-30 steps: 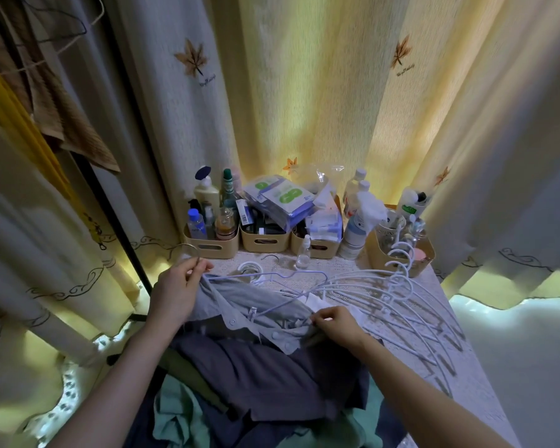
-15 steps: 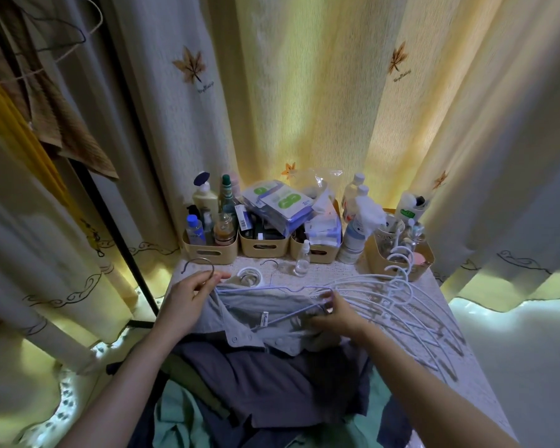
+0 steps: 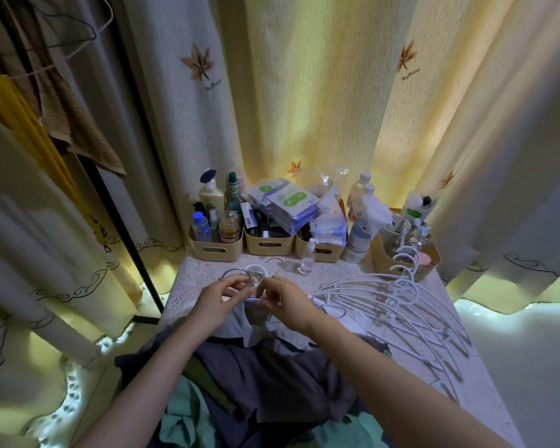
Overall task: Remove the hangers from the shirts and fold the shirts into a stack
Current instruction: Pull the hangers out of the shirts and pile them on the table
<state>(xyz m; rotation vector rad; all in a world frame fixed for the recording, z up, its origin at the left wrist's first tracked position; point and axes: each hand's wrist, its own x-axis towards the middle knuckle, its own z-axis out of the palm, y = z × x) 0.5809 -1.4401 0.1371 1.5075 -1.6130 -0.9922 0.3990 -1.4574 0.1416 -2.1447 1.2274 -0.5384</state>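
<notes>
Head view: grey shirt [image 3: 256, 321] collar at centre of table [image 3: 188, 279], hanger [image 3: 254, 299] not out yet.
Shirt soft, light, limp; likely drags unless taken at collar or shoulders. Its hanger is thin pale wire, stiff, light, probably slick; best held near the hook. Over the collar, left hand [image 3: 219, 302] and right hand [image 3: 286, 303] both pinch that wire. Creased darker shirts [image 3: 272, 383] bunch at near edge; bare white hangers [image 3: 385, 302] fan along right edge.

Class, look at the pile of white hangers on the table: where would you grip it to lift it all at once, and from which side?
Probably at the hooks, where the white hangers bunch together beside the right-hand basket. Come from above at that far end; the arms fan out too wide toward the near edge.
</notes>
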